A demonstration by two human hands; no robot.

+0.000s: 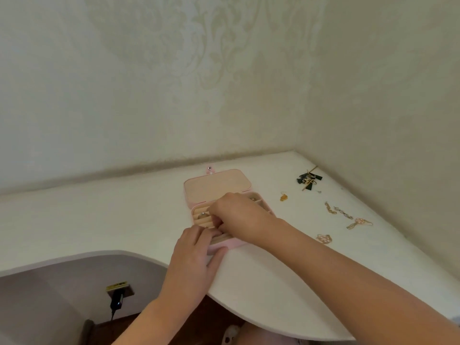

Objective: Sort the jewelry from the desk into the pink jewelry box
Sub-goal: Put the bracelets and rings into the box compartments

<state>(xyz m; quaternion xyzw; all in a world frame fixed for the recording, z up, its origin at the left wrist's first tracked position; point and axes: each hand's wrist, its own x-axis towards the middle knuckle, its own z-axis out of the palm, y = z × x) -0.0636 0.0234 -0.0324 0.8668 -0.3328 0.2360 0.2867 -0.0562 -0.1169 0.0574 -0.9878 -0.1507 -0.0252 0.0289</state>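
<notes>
One view, from the head camera. One pink jewelry box [217, 186], its lid laid open toward the wall, is set on the white desk [99, 220] near the curved front edge. The left hand [195, 252] is placed at the box's near left corner, fingers bent over the ring rolls [199, 221] and thumb pressed along the front wall, so the box is gripped. The right hand [239, 214] is held over the box's middle, fingers curled down at the rolls; whether anything is pinched cannot be told. One ring [202, 214] is seated in the rolls.

Six loose pieces are spread on the desk to the right, apart from the box:
- green tassel earrings [309, 180]
- amber drop earring [283, 196]
- gold chain piece [330, 208]
- silver chain piece [343, 212], just beside the gold one
- pink-and-gold earring [359, 223]
- second pink-and-gold piece [324, 239], near the right forearm

One plugged wall socket [119, 292] is seen below the desk.
</notes>
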